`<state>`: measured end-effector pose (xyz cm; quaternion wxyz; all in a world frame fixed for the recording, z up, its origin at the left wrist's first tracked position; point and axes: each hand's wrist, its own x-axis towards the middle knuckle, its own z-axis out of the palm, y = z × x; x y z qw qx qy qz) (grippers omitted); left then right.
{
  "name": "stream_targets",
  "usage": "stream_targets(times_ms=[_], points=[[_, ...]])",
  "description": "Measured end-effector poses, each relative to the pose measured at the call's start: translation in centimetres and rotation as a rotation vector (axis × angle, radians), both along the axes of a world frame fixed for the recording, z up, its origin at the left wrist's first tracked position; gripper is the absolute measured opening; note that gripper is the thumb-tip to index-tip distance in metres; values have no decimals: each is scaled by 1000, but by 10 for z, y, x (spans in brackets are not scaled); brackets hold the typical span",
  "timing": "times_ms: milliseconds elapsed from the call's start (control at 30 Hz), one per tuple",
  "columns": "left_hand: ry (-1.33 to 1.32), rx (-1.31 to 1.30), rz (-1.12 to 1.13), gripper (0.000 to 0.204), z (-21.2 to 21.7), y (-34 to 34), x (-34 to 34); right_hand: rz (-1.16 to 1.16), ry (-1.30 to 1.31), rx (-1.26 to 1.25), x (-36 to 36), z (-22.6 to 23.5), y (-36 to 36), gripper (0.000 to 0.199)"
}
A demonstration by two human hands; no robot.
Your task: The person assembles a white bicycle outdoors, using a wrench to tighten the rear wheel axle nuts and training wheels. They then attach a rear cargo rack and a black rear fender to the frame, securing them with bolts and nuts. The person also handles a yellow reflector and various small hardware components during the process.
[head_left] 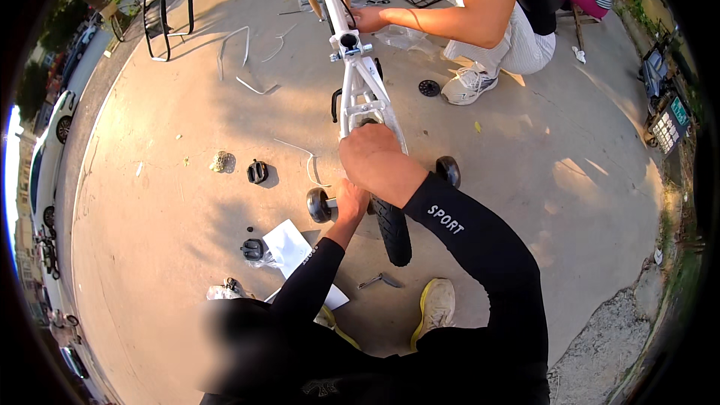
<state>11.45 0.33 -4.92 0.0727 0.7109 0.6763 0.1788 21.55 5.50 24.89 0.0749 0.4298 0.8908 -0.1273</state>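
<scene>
A small white bicycle frame [364, 81] stands in front of me, its black-tyred rear wheel [392, 236] toward my feet. My right hand [373, 151] is closed over the rear of the frame, just above that wheel; its fingertips are hidden. Lower down, my left hand [351, 201] is curled at the wheel's left side by the axle, and what its fingers hold is hidden. Small black training wheels flank the rear wheel: a left training wheel [319, 205] next to my left hand and a right training wheel [448, 171] beyond my right wrist.
A crouching co-worker [480, 19] has both hands at the bicycle's front. On the concrete lie a black pedal [257, 172], another pedal [253, 249], white paper [287, 246], a folding tool [380, 280] and a black disc [429, 88]. A black metal rack [180, 0] stands far left.
</scene>
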Motion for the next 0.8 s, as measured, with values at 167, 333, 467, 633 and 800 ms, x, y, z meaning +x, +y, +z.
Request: stream_targets(times_ms=[167, 333, 467, 633, 800], points=[[-186, -214, 182, 33, 18, -10, -19, -216, -348, 435, -26, -33, -35, 53], [-165, -291, 285, 36, 47, -12, -36, -127, -397, 459, -7, -12, -29, 59], [-136, -322, 339, 38, 57, -11, -44, -77, -296, 389, 3, 9, -22, 50], [-99, -353, 372, 40, 64, -11, -48, 102, -386, 418, 6, 1, -12, 57], [-82, -389, 382, 43, 74, -2, -46, 145, -358, 449, 5, -12, -1, 60]])
